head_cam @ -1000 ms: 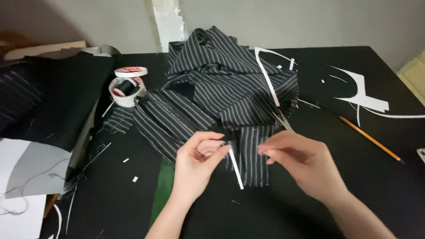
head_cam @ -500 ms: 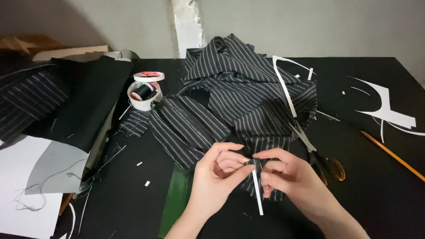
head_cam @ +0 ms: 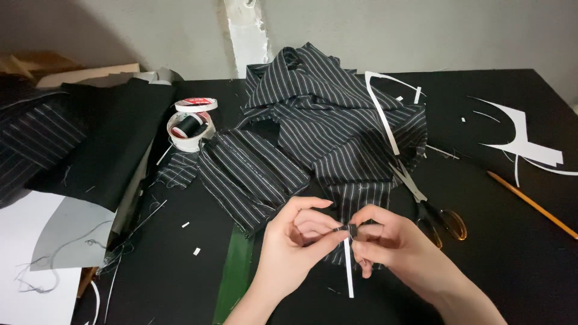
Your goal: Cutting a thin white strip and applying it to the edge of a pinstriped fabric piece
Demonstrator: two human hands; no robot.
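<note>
A heap of black pinstriped fabric (head_cam: 325,132) lies across the middle of the black table (head_cam: 494,265). My left hand (head_cam: 295,244) and my right hand (head_cam: 391,247) meet at its near edge, fingertips pinching a small folded bit of the striped cloth (head_cam: 349,230) between them. A narrow white strip (head_cam: 348,271) hangs down from that pinch toward me. Both hands are closed on the cloth edge; what lies under the fingers is hidden.
Scissors with orange handles (head_cam: 436,213) lie just right of my right hand. An orange pencil (head_cam: 533,204) and white paper offcuts (head_cam: 524,144) are at far right. A white tub with a black thread spool (head_cam: 189,129) stands at left, beside dark fabric (head_cam: 102,144) and grey paper (head_cam: 66,241). A green strip (head_cam: 236,271) lies near my left wrist.
The view has shifted so the fabric and hands sit further right and lower. My hands have drawn closer together on the cloth edge, and the white strip now hangs straight down.
</note>
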